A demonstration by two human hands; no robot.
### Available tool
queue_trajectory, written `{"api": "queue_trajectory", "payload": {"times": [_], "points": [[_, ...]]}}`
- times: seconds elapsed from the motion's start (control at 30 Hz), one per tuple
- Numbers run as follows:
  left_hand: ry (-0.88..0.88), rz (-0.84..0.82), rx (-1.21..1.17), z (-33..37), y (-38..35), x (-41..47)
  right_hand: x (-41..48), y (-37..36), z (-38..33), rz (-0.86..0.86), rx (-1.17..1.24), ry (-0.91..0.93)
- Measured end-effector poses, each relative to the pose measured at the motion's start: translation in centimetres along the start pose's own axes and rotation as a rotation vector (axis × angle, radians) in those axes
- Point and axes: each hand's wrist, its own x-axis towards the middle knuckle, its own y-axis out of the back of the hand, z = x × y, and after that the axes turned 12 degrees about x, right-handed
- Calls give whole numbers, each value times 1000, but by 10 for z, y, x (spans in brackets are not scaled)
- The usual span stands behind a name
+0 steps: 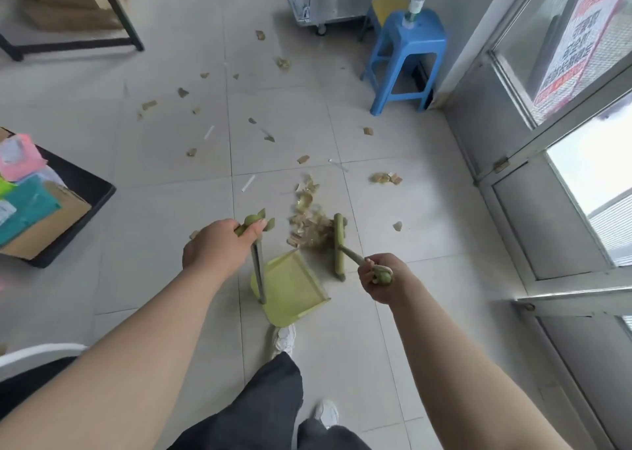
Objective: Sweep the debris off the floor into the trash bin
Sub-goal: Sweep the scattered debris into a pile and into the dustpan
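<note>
Nearest, I log dark trousers and two white shoes (285,342), one half hidden behind the knee. My left hand (219,243) is clenched round the green grip of the dustpan's upright handle; the yellow-green dustpan (294,287) sits on the floor (136,176) with its open mouth turned toward the pile. My right hand (378,277) is fisted on the end of the green broom (339,244), whose head lies just beside the gathered debris (309,225); the bristles are blurred and hard to make out. Debris: tan and yellowish scraps heaped between broom and pan, more scattered loosely across the pale tiles, with a few white strips among them. At left, a black bin (87,203) cut off by the frame, holding cardboard and pink, teal and green paper. Farther on, a blue stool (405,60) carrying a clear bottle (417,0). The door poster (574,36) bears red and dark lettering I cannot read.
</note>
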Motion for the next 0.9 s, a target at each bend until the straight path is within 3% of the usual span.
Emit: {"api": "queue_trajectory", "payload": {"times": [0.3,0.6,0.9], "points": [[-72,-19,27,14,32,54,-2,-18,-20,-144,160,-61],[-194,-26,60,87,39,81,-25,38,-91,20,162,163],[-172,-23,26,178,30,115,-16,75,-207,252,92,222]]}}
